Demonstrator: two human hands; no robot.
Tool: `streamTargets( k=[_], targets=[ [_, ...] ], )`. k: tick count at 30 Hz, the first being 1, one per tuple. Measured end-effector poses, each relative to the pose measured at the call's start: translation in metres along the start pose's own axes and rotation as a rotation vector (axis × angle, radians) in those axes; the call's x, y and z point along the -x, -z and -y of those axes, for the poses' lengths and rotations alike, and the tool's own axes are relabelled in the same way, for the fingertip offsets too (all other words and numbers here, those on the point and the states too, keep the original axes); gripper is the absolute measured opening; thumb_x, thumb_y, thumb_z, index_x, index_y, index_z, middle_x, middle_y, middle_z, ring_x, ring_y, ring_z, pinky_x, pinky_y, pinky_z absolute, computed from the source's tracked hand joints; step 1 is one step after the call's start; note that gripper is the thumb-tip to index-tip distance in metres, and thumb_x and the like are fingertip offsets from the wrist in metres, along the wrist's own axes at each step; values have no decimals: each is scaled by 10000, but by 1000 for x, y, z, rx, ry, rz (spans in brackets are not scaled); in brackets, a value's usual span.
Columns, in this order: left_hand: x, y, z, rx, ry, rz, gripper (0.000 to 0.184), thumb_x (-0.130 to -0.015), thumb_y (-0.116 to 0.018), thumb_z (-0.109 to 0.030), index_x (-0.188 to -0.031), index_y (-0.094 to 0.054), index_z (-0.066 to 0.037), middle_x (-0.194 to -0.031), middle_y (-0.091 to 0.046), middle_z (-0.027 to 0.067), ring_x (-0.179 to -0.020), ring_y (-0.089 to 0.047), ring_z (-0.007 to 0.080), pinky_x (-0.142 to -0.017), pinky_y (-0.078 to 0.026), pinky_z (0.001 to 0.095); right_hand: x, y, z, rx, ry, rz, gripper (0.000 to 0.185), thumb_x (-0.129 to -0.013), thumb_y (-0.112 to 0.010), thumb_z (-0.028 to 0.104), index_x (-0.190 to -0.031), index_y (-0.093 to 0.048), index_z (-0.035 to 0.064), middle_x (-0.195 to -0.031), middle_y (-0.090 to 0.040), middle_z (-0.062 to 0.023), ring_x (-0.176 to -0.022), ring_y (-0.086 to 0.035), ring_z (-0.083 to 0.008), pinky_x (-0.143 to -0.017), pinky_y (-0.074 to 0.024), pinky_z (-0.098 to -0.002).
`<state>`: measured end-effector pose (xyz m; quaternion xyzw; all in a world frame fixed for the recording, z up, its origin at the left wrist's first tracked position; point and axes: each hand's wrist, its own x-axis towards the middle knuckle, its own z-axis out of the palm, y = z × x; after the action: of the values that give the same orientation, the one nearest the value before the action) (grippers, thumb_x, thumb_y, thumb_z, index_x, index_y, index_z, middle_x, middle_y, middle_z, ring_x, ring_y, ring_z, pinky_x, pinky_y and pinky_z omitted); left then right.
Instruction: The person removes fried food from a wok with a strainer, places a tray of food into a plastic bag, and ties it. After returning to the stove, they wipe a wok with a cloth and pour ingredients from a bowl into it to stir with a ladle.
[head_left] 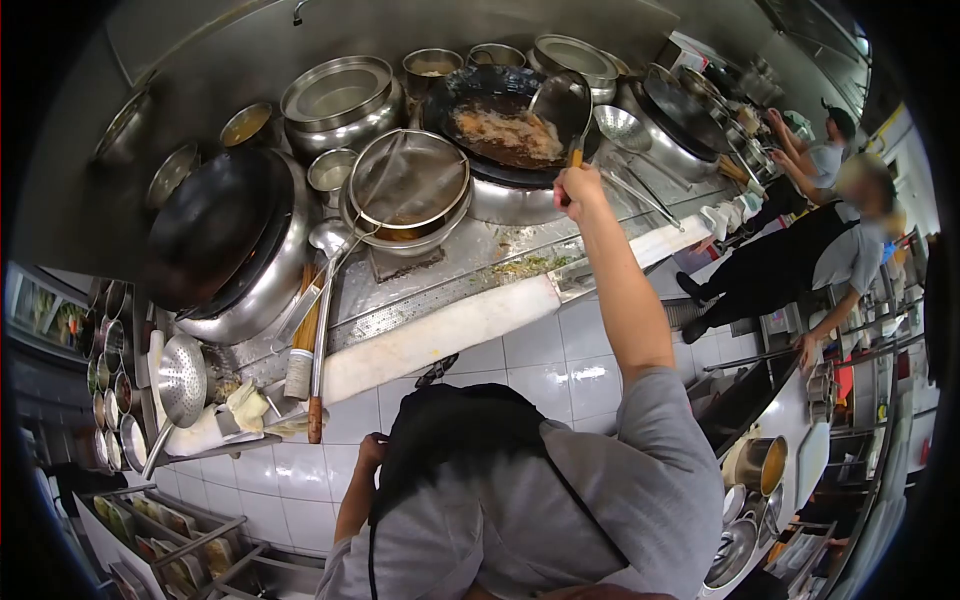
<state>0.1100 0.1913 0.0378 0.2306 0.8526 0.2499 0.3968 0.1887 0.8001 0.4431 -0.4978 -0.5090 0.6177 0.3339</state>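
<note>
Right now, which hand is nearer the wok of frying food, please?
Right: the right hand is beside the wok; the left hand is farther from it, beside the apron.

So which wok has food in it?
The middle wok, beyond the right hand, has browned food in dark liquid; the left wok and right wok show none.

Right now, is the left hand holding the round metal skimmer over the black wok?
No: the right hand grips the skimmer by its handle, while the left hand is down beside the black cloth apron.
</note>
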Motion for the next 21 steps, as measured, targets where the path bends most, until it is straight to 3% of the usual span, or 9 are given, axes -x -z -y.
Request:
streamTargets(
  k=[3,9,15,21],
  targets=[
    [-1,-5,7,52,51,-12,280,-715,-745,-261,-929,-761,-82,-1003,-706,210,-965,-687,337,-869,-537,387,-11,-5,-3,-218,-232,215,147,-850,-484,-35,-995,-461,-34,-691,-531,-117,-547,-506,-157,-456,-436,-272],
    [-2,-3,9,52,48,-19,268,-723,-735,-253,-935,-761,-92,-1024,-706,195,-995,-677,338,-890,-530,391,-20,13,-17,-591,-497,438,203,-874,-488,-2,-1068,-454,-52,-834,-561,-136,-546,-500,-122,-433,-433,-206],
    [-1,2,4,-32,3,-8,255,-747,-695,-227,-954,-754,-91,-1038,-703,186,-1019,-665,347,-909,-525,399,1,38,-39,-492,-265,587,386,-858,-504,-18,-1225,-440,84,-781,-576,-95,-528,-502,-108,-409,-406,-215],
    [1,2,5,-16,-20,-22,277,-741,-721,-268,-937,-749,-74,-1028,-702,197,-1012,-664,351,-905,-525,400,14,50,-46,-359,-165,533,487,-844,-505,-34,-1303,-445,115,-783,-581,-90,-509,-498,-107,-400,-399,-220]
  ],
)
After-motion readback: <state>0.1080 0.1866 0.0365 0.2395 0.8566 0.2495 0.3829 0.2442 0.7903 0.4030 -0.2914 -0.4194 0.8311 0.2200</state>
